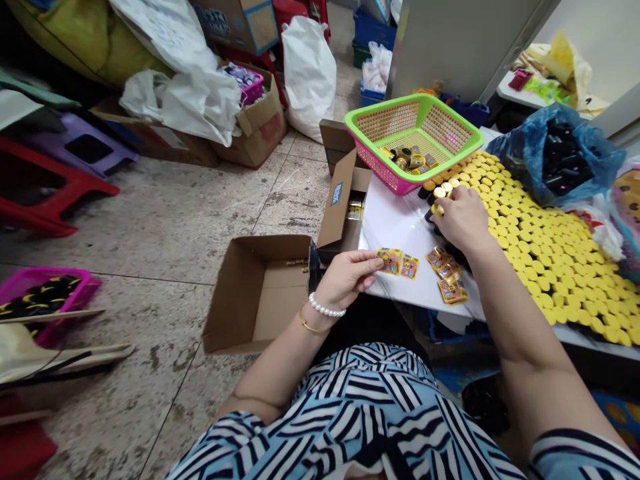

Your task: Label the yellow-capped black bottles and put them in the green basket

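Observation:
Between the thumb and fingers of my left hand point(354, 270) is a short strip of yellow printed labels point(400, 263), held over the white table's point(387, 230) near left edge. My right hand point(463, 217) reaches to the left side of a large block of yellow-topped cylinders point(540, 247). Its fingers are curled down on a small gold-topped cylinder point(437, 209); the palm hides part of the grip. More gold-topped pieces point(440, 192) stand just beyond the fingertips. Loose printed labels point(447, 273) lie on the table between my hands.
A green and pink basket point(367, 155) holding small yellow-wrapped cylinders stands at the table's far side. A blue plastic bag point(520, 150) of black pieces sits behind the block. Left of the table are an open carton point(233, 293) and a flapped box point(336, 207) on the floor.

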A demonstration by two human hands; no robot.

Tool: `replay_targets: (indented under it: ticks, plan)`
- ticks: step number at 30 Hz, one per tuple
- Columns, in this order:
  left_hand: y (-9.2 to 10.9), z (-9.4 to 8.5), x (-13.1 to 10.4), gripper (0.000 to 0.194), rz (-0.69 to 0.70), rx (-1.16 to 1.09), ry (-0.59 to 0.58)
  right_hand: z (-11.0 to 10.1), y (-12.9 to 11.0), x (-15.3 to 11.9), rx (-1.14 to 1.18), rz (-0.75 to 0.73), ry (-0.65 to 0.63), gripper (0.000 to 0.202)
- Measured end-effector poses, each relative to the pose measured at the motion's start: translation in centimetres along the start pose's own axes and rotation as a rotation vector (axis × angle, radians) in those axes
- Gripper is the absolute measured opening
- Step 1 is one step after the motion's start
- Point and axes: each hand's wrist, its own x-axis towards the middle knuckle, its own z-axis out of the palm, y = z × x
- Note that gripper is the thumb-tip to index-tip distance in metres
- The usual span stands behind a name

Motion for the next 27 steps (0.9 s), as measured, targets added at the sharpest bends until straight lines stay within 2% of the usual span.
replay_targets:
  ticks: [2, 5, 7, 11, 12, 14, 16, 20, 27]
  plan:
    - [0.5, 0.0, 0.0, 0.031, -0.002, -0.048, -0.003, 0.3, 0.2, 0.8, -0.031, -0.042, -0.044, 0.025]
    - [1.3, -0.3, 0.2, 0.029, -0.009, -0.137, -0.021, -0.9, -0.7, 0.2, 0.086, -0.073, -0.001, 0.023]
    - [1.6, -0.5, 0.5, 0.029, -0.033, -0.186, -0.027, -2.6, -1.9, -1.2, 0.365, -0.034, 0.001, 0.023]
    - [1.6, -0.6, 1.1, 0.025, -0.067, -0.251, -0.060, -5.0, -4.8, -4.9, 1.235, 0.104, -0.115, 0.026]
    - [1.5, -0.5, 1.3, 0.023, -0.071, -0.262, -0.073, -5.1, -5.5, -5.7, 1.384, 0.146, -0.133, 0.026]
    - [1.4, -0.3, 1.4, 0.023, -0.078, -0.279, -0.097, -4.8, -6.7, -6.9, 1.539, 0.231, -0.143, 0.027]
    - [1.4, 0.0, 1.5, 0.025, -0.075, -0.292, -0.115, -4.3, -7.3, -7.4, 1.561, 0.286, -0.134, 0.027]
    - [1.5, 0.2, 1.5, 0.028, -0.063, -0.303, -0.128, -3.7, -7.5, -7.7, 1.474, 0.281, -0.085, 0.027]
    - [1.0, 0.3, 1.7, 0.034, -0.064, -0.315, -0.123, -4.4, -7.5, -8.5, 1.344, 0.252, -0.105, 0.027]
